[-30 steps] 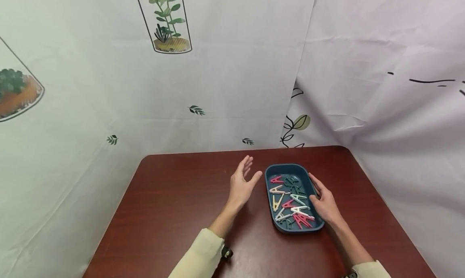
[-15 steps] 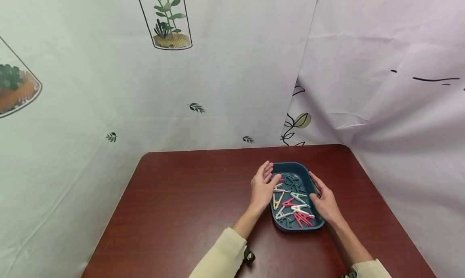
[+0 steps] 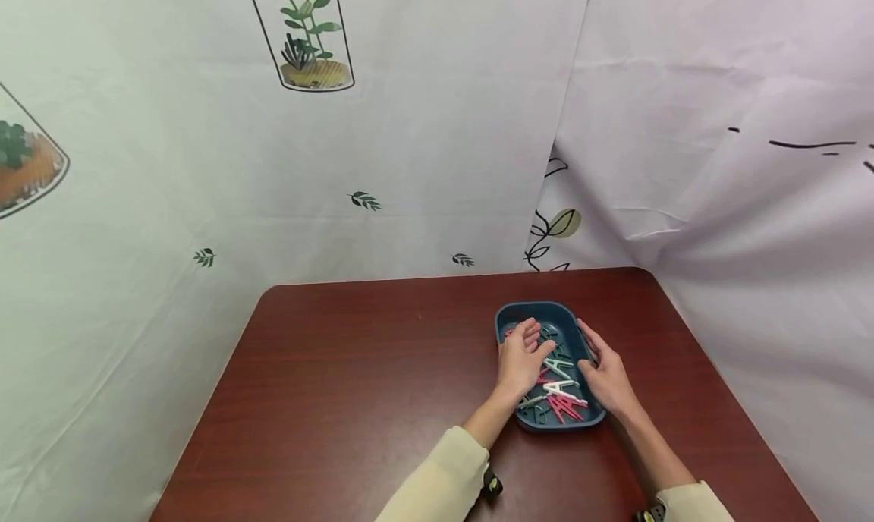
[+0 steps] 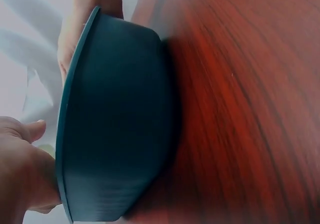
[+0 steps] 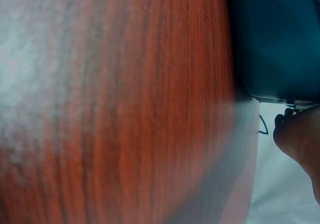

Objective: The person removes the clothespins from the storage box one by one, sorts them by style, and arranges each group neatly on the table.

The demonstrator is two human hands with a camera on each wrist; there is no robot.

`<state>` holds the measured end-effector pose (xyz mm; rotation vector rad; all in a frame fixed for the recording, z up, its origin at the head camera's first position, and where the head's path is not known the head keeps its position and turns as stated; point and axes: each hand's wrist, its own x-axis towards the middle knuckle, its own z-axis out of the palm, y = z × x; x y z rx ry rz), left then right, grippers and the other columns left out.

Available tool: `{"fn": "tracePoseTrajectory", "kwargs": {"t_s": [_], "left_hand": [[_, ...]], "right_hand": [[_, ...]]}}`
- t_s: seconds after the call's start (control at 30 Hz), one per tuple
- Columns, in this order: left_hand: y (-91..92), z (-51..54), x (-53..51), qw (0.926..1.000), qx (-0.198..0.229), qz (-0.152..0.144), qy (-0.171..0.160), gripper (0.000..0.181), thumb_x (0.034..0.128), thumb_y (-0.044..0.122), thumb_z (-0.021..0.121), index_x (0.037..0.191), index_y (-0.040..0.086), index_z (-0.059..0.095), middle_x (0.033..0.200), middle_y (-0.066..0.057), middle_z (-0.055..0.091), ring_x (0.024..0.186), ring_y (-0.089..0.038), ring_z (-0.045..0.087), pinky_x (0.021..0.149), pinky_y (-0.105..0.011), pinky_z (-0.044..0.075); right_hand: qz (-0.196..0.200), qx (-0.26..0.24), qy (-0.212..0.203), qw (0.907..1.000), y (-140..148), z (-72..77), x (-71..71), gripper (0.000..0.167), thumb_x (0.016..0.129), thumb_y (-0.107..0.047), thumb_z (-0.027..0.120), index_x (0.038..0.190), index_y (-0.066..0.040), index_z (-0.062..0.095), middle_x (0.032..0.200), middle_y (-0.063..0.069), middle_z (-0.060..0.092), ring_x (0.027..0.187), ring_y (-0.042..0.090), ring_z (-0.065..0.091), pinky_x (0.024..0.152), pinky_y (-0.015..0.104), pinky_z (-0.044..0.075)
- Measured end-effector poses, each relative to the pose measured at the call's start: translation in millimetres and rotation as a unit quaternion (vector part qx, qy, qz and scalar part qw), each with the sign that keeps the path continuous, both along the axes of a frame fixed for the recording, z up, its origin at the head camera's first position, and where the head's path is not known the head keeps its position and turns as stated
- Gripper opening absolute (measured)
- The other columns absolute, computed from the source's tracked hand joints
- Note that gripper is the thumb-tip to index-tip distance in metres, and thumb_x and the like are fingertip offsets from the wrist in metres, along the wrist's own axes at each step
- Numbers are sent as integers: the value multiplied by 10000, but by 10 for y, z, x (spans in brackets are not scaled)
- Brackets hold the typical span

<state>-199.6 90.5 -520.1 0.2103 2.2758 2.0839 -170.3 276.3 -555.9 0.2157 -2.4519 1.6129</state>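
Head view: the left hand (image 3: 520,366), fingers released and loosely extended, hovers over a dark blue, rounded rectangular plastic tray (image 3: 561,429), with pink plastic clothespins (image 3: 565,409) and a white plastic clothespin (image 3: 561,389) right of its thumb; the right hand (image 3: 610,382) grasps the tray's side, thumb inside, fingers outside. Left wrist view: below the left fingers, hidden behind its wall, the tray sits on a reddish-brown wood-grain table (image 4: 250,108). Right wrist view: the right fingers show dimly beside the tray's corner.
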Motion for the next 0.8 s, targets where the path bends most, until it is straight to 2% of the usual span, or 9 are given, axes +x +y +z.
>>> {"fn": "tracePoseTrajectory", "kwargs": {"t_s": [0.37, 0.43, 0.63, 0.8], "left_hand": [[152, -105, 45, 9969, -677, 134, -380, 491, 944, 59, 809, 1395, -38, 641, 1291, -132, 736, 1216, -285, 700, 1019, -385, 559], [170, -131, 51, 9955, -877, 160, -319, 486, 934, 52, 816, 1381, -43, 648, 1275, -135, 743, 1198, -291, 707, 1014, -386, 563], [196, -209, 61, 9878, -1507, 357, 189, 424, 893, 11, 831, 1289, -46, 691, 1160, -114, 780, 1086, -261, 744, 944, -356, 587], [215, -237, 64, 9819, -1818, 483, 215, 351, 889, 9, 823, 1225, 11, 724, 1090, -51, 793, 1031, -201, 748, 917, -326, 584]], "right_hand": [[-39, -68, -48, 10000, -7, 15, 0, 713, 981, 192, 484, 1648, -5, 327, 1626, 303, 394, 1412, 511, 471, 944, 49, 426], [-50, -75, -46, 9999, -8, 18, 5, 715, 977, 193, 484, 1647, -2, 327, 1621, 307, 397, 1403, 514, 481, 926, 43, 430], [-60, -1, 39, 10000, -2, -6, 0, 715, 968, 199, 486, 1640, 10, 335, 1623, 308, 393, 1418, 513, 460, 955, 57, 426], [-26, -1, 136, 9999, 22, -34, -19, 716, 963, 207, 485, 1637, 17, 337, 1631, 295, 390, 1424, 512, 449, 983, 65, 415]]}}
